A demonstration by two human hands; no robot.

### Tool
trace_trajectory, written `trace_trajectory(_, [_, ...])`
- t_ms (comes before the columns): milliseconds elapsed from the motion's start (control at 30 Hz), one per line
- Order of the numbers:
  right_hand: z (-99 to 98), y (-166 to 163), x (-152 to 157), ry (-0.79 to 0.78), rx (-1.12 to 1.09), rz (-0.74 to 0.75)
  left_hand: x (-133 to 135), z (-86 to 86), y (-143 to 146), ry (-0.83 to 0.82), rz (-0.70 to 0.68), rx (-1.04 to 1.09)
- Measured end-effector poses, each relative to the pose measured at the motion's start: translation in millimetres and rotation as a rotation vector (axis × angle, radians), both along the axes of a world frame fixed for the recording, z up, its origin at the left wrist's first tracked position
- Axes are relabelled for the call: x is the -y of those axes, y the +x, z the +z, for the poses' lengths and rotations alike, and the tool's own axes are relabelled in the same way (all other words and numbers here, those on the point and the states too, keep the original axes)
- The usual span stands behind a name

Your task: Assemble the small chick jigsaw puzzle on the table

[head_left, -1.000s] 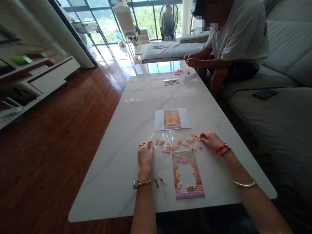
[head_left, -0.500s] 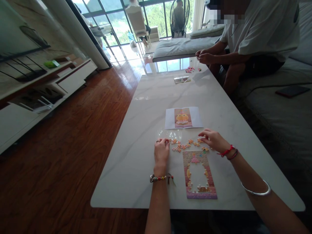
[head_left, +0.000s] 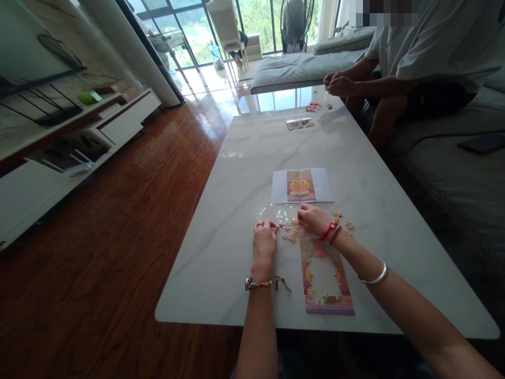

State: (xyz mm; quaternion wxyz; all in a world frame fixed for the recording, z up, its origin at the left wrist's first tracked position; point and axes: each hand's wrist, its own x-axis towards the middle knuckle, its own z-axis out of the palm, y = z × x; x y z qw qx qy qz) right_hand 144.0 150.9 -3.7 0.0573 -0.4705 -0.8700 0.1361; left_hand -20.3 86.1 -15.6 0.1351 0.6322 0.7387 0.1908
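A pink partly built jigsaw point(head_left: 325, 279) lies flat on the white table point(head_left: 221, 247), its middle unfilled. Several loose orange pieces point(head_left: 291, 232) are scattered just beyond its top edge. My left hand point(head_left: 263, 242) rests on the table left of the pieces, fingers curled down at the nearest one. My right hand point(head_left: 314, 219) has its fingers bent down onto the middle of the scatter; whether it holds a piece is hidden. A printed reference picture point(head_left: 302, 186) lies farther up the table.
Another person sits on the sofa point(head_left: 453, 173) at the far right, hands point(head_left: 339, 84) together over small pink pieces point(head_left: 313, 107) and a packet point(head_left: 299, 123). Wooden floor point(head_left: 118, 210) and a low cabinet point(head_left: 59, 147) lie to the left. A dark phone point(head_left: 483, 142) rests on the sofa.
My right hand moved left from the right end of the scattered pieces to their middle. My left hand stayed in place. The camera view shifted slightly.
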Motion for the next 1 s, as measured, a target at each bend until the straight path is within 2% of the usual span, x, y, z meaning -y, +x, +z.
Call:
trace_trajectory(100, [2.1,-4.8,3.3,0.032,-0.063,0.007,2.4,2.9,-1.0,-0.026,-0.001,-0.004])
trace_trajectory(233, [-0.8,-24.2,9.0,-0.019,-0.173,0.122,5.1,5.1,-3.1,-0.049,-0.001,0.002])
trace_trajectory(367, [-7.1,-39.1,13.9,-0.039,-0.184,0.198,6.3,3.4,-6.2,-0.038,-0.034,0.039])
trace_trajectory(467, [-7.5,-46.9,14.9,-0.044,-0.169,0.193,5.3,1.8,-9.3,-0.042,-0.040,0.068])
trace_trajectory(567, [1.2,-47.7,17.3,-0.101,-0.234,0.124,6.9,5.8,-12.2,-0.050,-0.053,0.110])
trace_trajectory(667, [16.9,-30.3,29.6,-0.217,-0.362,0.034,15.5,17.5,-10.7,-0.034,-0.143,0.186])
trace_trajectory(733, [26.7,-7.9,46.1,-0.360,-0.472,0.016,24.8,27.3,-4.9,-0.085,-0.257,0.253])
trace_trajectory(800, [32.7,17.0,68.2,-0.545,-0.532,0.009,35.9,35.8,4.5,-0.216,-0.416,0.312])
trace_trajectory(900, [32.1,44.1,101.9,-0.773,-0.477,-0.050,53.2,41.7,21.2,-0.382,-0.657,0.361])
trace_trajectory(1000, [25.0,50.6,123.3,-0.827,-0.353,-0.080,67.0,38.5,32.1,-0.309,-0.644,0.344])
